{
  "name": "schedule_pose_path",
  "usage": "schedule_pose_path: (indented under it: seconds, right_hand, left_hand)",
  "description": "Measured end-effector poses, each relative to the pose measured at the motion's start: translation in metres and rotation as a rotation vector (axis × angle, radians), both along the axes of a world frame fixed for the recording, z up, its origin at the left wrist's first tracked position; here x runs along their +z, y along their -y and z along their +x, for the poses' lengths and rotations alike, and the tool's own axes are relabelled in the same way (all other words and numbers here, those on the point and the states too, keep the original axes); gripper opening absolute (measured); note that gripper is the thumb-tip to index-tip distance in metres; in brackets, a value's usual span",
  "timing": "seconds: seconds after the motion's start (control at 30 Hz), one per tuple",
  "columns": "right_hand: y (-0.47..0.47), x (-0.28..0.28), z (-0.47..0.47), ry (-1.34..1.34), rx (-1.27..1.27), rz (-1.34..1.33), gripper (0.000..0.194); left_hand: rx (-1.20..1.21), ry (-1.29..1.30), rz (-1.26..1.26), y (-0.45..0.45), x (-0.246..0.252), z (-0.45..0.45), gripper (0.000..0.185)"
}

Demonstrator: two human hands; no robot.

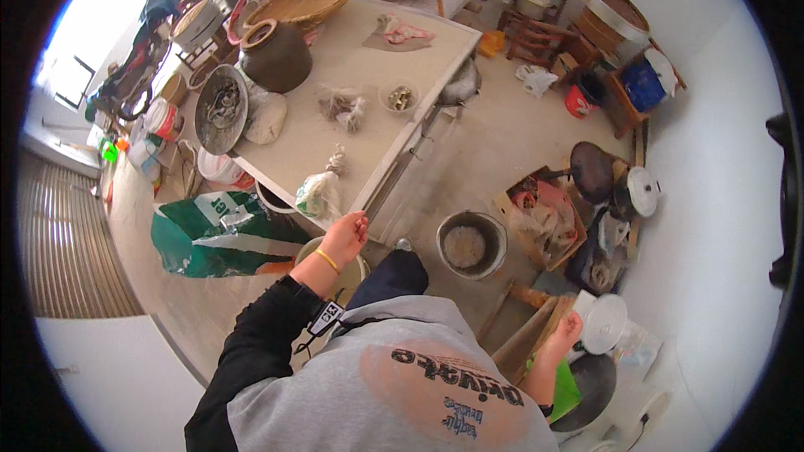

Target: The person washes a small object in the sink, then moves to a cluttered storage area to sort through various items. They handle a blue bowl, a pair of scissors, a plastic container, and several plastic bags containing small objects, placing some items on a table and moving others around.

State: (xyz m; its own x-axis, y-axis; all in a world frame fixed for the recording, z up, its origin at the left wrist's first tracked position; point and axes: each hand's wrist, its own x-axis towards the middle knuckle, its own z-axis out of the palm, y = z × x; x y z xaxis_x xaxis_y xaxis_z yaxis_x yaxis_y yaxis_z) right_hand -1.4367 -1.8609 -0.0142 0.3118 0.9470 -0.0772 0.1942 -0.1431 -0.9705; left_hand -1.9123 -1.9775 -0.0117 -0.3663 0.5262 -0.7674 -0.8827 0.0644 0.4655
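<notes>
My left hand (347,237), with a yellow bangle at the wrist, hangs by the near corner of a pale-topped table (295,119). Its fingers are curled and I see nothing in them. On the tabletop beyond it sits a knotted plastic bag (317,193) with pale contents. A bucket (306,257) is partly hidden under my left forearm. Off to the right, my right hand (567,328) is held low, fingers curled in, with nothing visible in them. It is nearest a round white lid (604,324). A bright green object (568,392) shows beside that forearm.
On the table are a dark clay jar (276,59), a metal basin (221,110), a wicker tray (304,3) and a clear bowl (399,97). A metal pot (471,245) and a cardboard box (545,216) stand on the floor. A green sack (220,232) lies left.
</notes>
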Motion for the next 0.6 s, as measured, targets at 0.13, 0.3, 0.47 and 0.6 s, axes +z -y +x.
schedule_pose_path:
  seconds: [0.13, 0.3, 0.47, 0.6]
  right_hand:
    - [-0.054, 0.001, -0.064, -0.027, 0.167, -0.102, 0.02]
    - [-0.125, 0.022, -0.173, -0.103, 0.577, -0.228, 0.018]
    - [-0.174, 0.034, -0.286, -0.011, 0.849, -0.355, 0.016]
    - [-0.208, 0.013, -0.373, 0.301, 1.096, -0.265, 0.02]
  left_hand:
    - [0.144, 0.028, 0.016, 0.012, -0.007, -0.032, 0.009]
    - [0.355, -0.032, 0.079, 0.04, -0.012, -0.08, 0.007]
    - [0.587, 0.003, 0.074, 0.064, -0.016, -0.106, 0.012]
    - [0.711, -0.04, 0.099, 0.083, -0.018, -0.104, 0.009]
